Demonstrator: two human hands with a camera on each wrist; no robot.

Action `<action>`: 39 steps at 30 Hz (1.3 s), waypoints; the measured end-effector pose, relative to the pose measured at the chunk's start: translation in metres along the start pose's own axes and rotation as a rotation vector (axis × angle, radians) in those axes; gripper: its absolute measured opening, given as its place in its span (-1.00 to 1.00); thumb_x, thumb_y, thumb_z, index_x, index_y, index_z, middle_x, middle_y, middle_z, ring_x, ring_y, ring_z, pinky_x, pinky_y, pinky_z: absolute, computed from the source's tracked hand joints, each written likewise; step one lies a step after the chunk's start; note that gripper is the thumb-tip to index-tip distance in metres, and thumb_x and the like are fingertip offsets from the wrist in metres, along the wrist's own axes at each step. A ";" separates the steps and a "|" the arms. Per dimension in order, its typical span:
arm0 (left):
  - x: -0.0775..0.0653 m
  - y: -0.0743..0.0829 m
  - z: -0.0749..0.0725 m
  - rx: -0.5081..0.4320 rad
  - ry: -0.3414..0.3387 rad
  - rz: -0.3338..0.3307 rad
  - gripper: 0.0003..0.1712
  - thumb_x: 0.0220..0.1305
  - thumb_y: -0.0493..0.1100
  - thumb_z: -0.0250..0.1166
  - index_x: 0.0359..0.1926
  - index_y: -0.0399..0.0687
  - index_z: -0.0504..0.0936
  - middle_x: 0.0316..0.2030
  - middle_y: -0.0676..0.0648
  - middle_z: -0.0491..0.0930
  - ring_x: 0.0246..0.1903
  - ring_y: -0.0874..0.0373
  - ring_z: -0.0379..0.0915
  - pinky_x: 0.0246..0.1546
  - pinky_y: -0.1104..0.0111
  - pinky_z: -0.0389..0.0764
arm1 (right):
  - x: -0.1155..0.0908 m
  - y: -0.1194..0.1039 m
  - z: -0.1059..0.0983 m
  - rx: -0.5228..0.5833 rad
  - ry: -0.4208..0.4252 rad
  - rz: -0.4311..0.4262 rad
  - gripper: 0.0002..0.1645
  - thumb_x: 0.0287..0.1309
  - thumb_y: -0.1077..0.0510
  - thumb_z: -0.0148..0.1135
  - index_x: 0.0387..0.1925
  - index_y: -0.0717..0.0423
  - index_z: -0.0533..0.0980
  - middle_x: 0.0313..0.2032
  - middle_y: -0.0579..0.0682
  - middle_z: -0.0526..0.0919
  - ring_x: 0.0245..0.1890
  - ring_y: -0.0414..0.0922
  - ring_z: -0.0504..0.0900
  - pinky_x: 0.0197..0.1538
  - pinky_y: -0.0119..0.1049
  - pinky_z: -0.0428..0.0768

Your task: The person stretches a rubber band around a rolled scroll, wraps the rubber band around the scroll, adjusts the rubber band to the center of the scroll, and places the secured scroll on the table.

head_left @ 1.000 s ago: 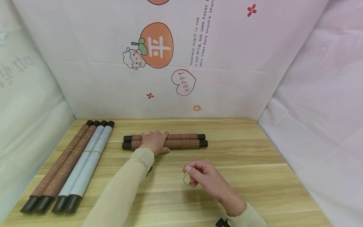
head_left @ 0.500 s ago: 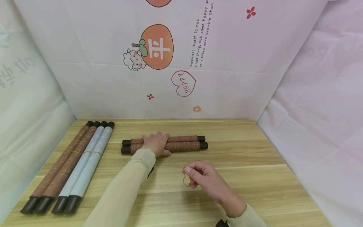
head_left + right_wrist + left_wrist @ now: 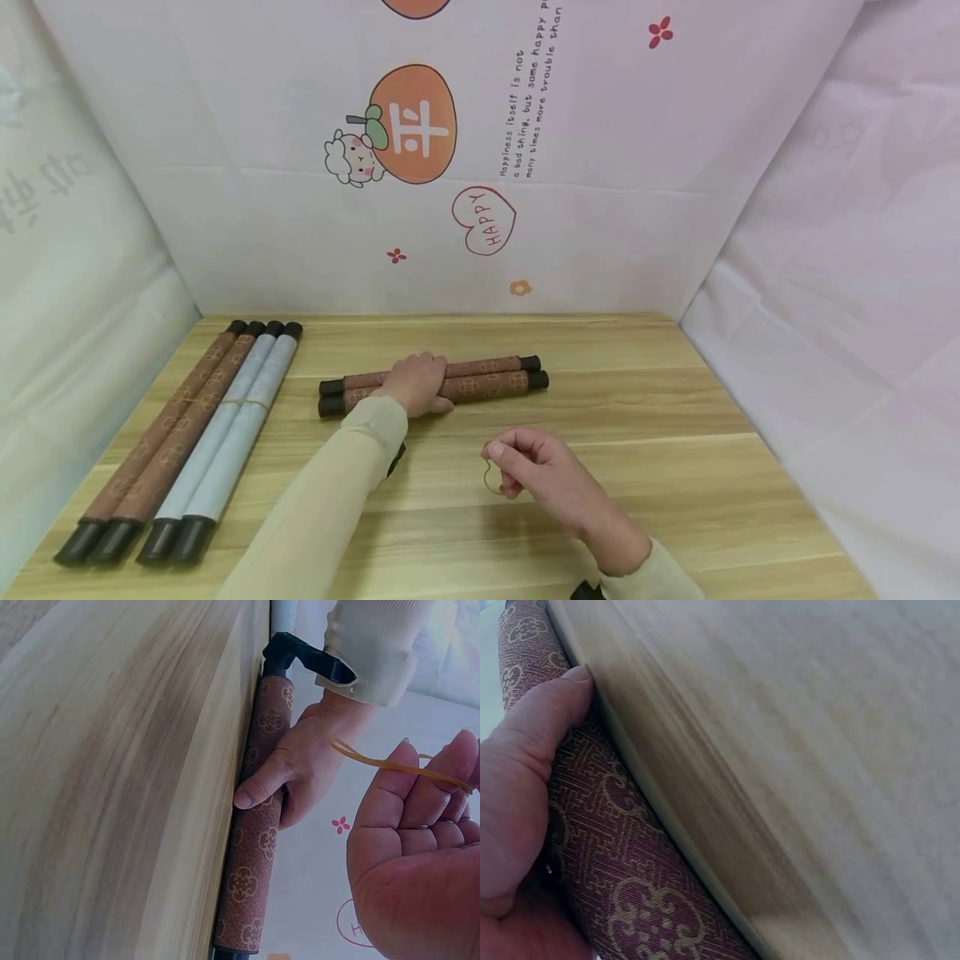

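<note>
Two brown patterned scrolls with black end knobs lie side by side across the table, their left ends angled nearer to me. My left hand grips both from above, left of their middle. In the left wrist view its thumb lies along the near scroll's brocade; the fingers on the far side are mostly hidden. Closer to me, apart from the scrolls, my right hand pinches a thin yellowish rubber band, which hangs in a loose loop from the fingertips.
At the left, two longer brown scrolls and two pale blue scrolls lie lengthwise, with a rubber band around them. White printed cloth walls the wooden table at the back and both sides.
My left hand has drawn the left ends of the two brown scrolls toward me, so the pair now lies at a slant. The right hand has barely moved and still holds the rubber band.
</note>
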State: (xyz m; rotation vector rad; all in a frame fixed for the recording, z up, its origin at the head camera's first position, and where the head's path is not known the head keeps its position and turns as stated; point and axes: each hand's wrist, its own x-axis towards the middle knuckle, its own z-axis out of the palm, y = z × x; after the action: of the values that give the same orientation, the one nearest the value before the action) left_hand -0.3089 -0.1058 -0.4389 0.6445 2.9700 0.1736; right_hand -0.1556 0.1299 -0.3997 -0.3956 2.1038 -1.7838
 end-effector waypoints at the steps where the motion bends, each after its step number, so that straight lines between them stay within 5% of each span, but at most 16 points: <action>1: -0.001 0.000 0.000 0.004 0.005 0.001 -0.31 0.26 0.22 0.47 0.14 -0.21 0.57 -0.04 -0.23 0.62 0.00 -0.20 0.59 0.02 -0.08 0.64 | 0.000 0.000 0.000 -0.002 0.001 0.000 -0.61 0.51 -0.07 0.17 -0.07 0.19 0.65 -0.36 -0.04 0.59 -0.40 -0.18 0.57 -0.21 -0.29 0.69; 19: -0.006 0.000 0.010 0.090 0.087 0.017 -0.24 0.30 0.24 0.38 0.27 -0.21 0.49 0.00 -0.24 0.61 -0.05 -0.16 0.61 -0.08 -0.04 0.67 | -0.002 -0.001 0.000 -0.002 0.008 0.005 -0.61 0.50 -0.07 0.19 -0.06 0.17 0.66 -0.36 -0.03 0.60 -0.41 -0.18 0.57 -0.20 -0.29 0.70; 28: -0.010 0.002 0.008 0.064 0.099 0.035 -0.14 0.34 0.20 0.33 0.46 -0.22 0.37 0.08 -0.27 0.64 -0.03 -0.13 0.67 -0.07 0.02 0.71 | -0.002 -0.001 0.001 -0.012 0.001 -0.001 -0.62 0.51 -0.06 0.18 -0.07 0.19 0.65 -0.37 -0.05 0.60 -0.41 -0.18 0.57 -0.21 -0.30 0.69; 39: -0.018 -0.003 0.005 0.008 0.086 0.060 -0.15 0.17 0.06 0.50 0.40 -0.11 0.39 -0.06 -0.19 0.65 -0.12 -0.06 0.64 -0.11 0.06 0.69 | -0.003 -0.001 0.001 -0.009 0.002 0.001 -0.62 0.51 -0.07 0.18 -0.08 0.18 0.66 -0.35 0.03 0.59 -0.41 -0.18 0.56 -0.21 -0.30 0.69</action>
State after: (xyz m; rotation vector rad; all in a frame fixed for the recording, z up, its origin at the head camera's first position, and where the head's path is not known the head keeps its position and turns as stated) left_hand -0.2933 -0.1156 -0.4434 0.7462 3.0367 0.1994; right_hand -0.1530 0.1304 -0.3987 -0.3956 2.1133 -1.7754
